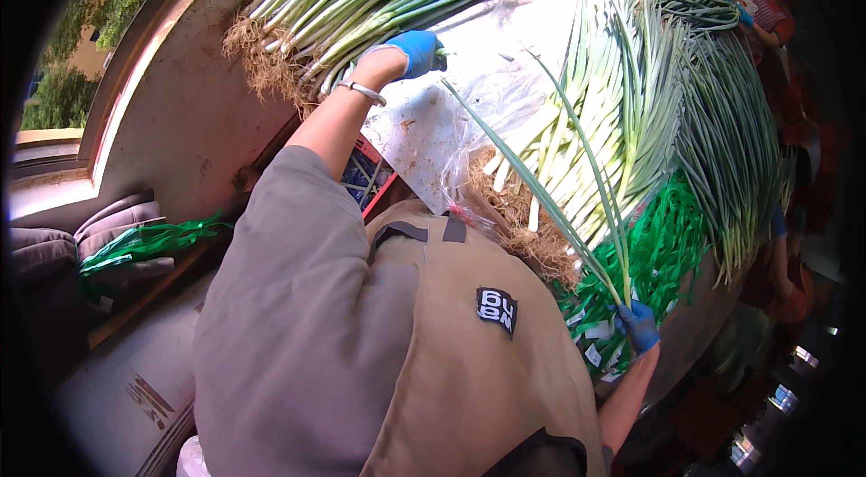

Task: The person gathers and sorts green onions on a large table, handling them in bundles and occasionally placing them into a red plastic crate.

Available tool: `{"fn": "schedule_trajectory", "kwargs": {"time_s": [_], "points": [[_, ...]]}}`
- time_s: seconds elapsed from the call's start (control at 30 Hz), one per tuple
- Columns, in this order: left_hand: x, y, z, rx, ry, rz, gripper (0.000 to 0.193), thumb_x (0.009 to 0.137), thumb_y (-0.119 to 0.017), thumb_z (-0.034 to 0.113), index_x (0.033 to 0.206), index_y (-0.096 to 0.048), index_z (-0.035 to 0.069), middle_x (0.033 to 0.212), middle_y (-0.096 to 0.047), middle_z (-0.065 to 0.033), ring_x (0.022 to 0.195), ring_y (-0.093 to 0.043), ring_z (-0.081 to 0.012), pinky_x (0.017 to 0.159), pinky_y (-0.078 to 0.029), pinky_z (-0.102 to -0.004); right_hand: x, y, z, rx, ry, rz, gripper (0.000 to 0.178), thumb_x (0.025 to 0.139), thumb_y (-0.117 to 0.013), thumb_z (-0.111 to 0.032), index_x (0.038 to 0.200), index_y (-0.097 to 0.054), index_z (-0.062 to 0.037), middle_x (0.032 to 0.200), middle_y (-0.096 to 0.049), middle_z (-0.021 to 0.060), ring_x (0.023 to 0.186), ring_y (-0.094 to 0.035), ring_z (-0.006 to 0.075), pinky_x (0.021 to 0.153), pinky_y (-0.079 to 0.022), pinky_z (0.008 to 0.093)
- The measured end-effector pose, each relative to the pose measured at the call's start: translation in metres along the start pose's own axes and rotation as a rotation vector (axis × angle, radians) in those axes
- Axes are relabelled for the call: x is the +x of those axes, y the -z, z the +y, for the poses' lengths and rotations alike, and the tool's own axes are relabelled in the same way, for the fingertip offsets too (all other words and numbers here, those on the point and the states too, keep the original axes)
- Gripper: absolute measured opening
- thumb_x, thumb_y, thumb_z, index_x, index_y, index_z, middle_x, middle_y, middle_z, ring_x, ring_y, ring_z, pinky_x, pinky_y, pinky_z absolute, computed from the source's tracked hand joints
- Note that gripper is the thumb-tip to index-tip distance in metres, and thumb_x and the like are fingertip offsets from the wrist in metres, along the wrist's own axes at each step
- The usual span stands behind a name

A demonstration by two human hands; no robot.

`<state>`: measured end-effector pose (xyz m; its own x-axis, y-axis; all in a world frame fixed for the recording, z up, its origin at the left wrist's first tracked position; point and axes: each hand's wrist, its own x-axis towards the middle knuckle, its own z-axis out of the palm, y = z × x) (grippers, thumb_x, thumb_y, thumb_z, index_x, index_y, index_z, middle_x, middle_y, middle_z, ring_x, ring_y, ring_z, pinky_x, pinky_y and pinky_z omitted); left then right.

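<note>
My left hand (pixel 413 54), in a blue glove, is closed at the near edge of a pile of spring onions (pixel 379 3) with brown roots. A short green stalk end shows past its fingers; most of what it grips is hidden. At the lower right, my right hand (pixel 638 325), also blue-gloved, pinches a spring onion (pixel 595 271) by its pale lower end. Its long leaves slant away up and to the left, over a second rooted pile (pixel 591 134). Beneath that hand lie green plastic ties (pixel 667 224) with white tags.
A pale table (pixel 406 129) bears clear plastic film (pixel 492 116). More spring onions (pixel 731 143) lie at the right, where other people work. A red crate (pixel 370 175) sits below the table edge. At the left are a window (pixel 68 71) and more green ties (pixel 149 242).
</note>
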<state>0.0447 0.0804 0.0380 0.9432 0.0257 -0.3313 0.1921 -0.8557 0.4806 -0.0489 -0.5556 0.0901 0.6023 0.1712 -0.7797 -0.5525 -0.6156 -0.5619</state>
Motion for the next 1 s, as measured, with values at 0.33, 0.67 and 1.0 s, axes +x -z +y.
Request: {"fn": "schedule_trajectory", "kwargs": {"time_s": [0.33,0.67,1.0], "points": [[-0.002,-0.035,-0.017,0.003,0.089,-0.019,0.025,0.065,-0.073,0.024,0.082,-0.068,0.007,0.076,-0.066,-0.0116,0.067,-0.061,-0.0230,0.063,-0.048,-0.0334,-0.007,-0.009,-0.013,-0.011,-0.004,0.024,0.022,0.086,-0.053,-0.019,0.091,-0.062,0.0005,0.059,-0.052,0.0005,0.046,-0.042,0.0064,0.043,-0.031,0.0194],[-0.007,-0.045,-0.018,-0.771,0.225,-0.105,0.024,0.071,-0.070,0.028,0.079,-0.069,0.006,0.069,-0.066,-0.0001,0.040,-0.034,-0.0050,0.035,-0.026,-0.0213,-0.007,-0.007,-0.015,-0.005,-0.008,0.036,0.023,0.086,-0.054,-0.019,0.091,-0.063,0.0010,0.058,-0.051,0.0006,0.046,-0.041,0.0064,0.043,-0.031,0.0195],[-0.008,-0.041,-0.014,-0.817,0.252,-0.123,0.019,0.074,-0.068,0.025,0.082,-0.069,0.008,0.067,-0.064,0.0007,0.042,-0.034,-0.0048,0.037,-0.024,-0.0203,-0.005,-0.005,-0.015,-0.018,-0.006,0.023,0.023,0.086,-0.054,-0.020,0.091,-0.062,0.0015,0.058,-0.051,0.0005,0.045,-0.040,0.0063,0.043,-0.031,0.0198]]}}
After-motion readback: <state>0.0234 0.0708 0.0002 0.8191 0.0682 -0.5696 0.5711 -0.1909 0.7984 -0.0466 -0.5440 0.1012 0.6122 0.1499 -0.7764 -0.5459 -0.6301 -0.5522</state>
